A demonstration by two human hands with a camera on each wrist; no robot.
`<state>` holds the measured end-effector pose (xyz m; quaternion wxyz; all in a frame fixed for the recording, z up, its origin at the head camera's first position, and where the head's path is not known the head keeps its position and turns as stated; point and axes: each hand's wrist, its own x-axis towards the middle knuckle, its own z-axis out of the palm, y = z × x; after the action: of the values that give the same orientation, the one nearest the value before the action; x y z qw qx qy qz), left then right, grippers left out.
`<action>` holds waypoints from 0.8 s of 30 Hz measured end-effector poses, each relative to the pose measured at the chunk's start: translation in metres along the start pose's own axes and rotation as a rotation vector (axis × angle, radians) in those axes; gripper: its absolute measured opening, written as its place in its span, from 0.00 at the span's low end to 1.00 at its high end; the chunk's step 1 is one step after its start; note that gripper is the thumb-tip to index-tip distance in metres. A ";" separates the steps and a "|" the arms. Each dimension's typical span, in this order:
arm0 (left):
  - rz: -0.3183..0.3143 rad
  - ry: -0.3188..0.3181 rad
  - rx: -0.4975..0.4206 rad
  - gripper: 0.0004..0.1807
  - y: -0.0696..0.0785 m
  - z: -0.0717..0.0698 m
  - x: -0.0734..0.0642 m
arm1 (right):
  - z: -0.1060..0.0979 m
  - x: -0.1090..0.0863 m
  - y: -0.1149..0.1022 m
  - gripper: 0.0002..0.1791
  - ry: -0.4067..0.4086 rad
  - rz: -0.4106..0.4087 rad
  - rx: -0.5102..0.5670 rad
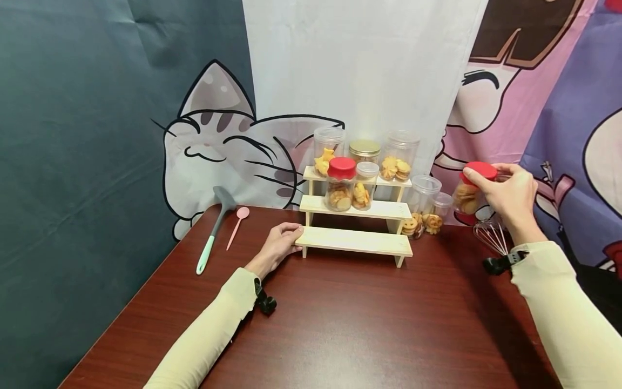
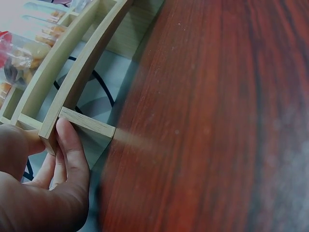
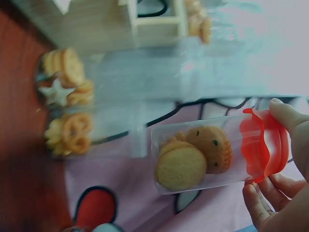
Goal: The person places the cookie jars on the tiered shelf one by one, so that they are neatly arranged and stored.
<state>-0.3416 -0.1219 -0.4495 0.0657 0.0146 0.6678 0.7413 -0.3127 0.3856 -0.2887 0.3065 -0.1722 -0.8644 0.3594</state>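
Note:
My right hand (image 1: 514, 197) grips a clear cookie jar (image 1: 465, 198) by its red scalloped lid (image 3: 264, 145) and holds it up at the right of the shelf. Round cookies (image 3: 181, 166) show through its side in the right wrist view. With thumb and fingers, my left hand (image 1: 279, 248) pinches the left end of the lowest step of a three-step wooden shelf (image 1: 355, 240). On the middle step stand another red-lidded jar (image 1: 340, 186) and a small white-lidded jar (image 1: 364, 186). Three jars line the top step, one with a gold lid (image 1: 365, 147).
Two clear-lidded cookie jars, a taller one (image 1: 421, 205) and a shorter one (image 1: 437, 213), stand on the table right of the shelf. A whisk (image 1: 492, 237) lies near the right forearm. At left lie a spatula (image 1: 217, 232) and a pink spoon (image 1: 238, 227). Printed cloth hangs behind.

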 end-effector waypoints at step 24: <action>0.001 -0.007 0.005 0.22 0.002 0.000 -0.002 | 0.024 -0.041 -0.090 0.37 -0.097 -0.273 0.253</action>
<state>-0.3393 -0.1221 -0.4476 0.0678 0.0177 0.6693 0.7397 -0.3043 0.2907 -0.2529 0.3295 0.0041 -0.8415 0.4281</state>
